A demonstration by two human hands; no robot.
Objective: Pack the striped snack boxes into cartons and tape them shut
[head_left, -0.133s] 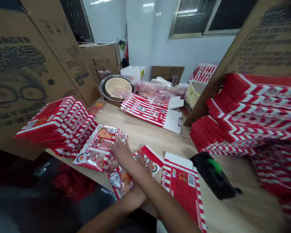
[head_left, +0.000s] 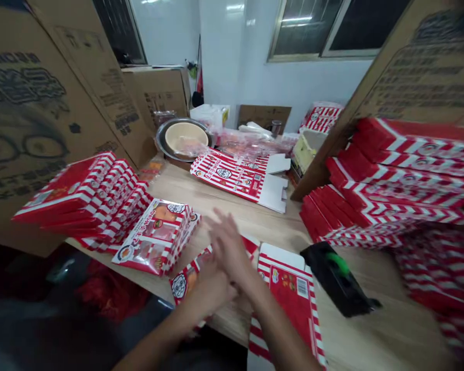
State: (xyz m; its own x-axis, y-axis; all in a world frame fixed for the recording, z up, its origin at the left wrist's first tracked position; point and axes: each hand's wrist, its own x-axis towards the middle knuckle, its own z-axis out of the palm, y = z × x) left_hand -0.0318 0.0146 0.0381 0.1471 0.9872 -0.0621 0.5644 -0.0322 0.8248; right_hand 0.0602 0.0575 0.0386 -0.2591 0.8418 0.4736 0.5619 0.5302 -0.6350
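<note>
A red-and-white striped snack box (head_left: 183,281) with a clear window lies at the table's front edge, partly covered by my hands. My left hand (head_left: 212,286) rests over this box, its fingers mostly hidden and blurred. Above it and crossing in front is my right hand (head_left: 230,245), fingers spread and smeared by motion, with nothing seen in it. Just left of the hands, a filled windowed box (head_left: 154,234) sits stacked on another. A flattened red box (head_left: 290,304) with a barcode lies beside my right forearm.
Piles of closed striped boxes stand at the left (head_left: 88,196) and right (head_left: 410,170). A black tape dispenser (head_left: 340,281) with green tape lies at right. Further back are an unfolded carton (head_left: 228,172), a basin with a cream bowl (head_left: 185,136) and plastic packets (head_left: 251,144).
My right hand has moved right, away from the stacked windowed box, and its fingers now point upward. My left hand has shifted slightly left over the nearer box.
</note>
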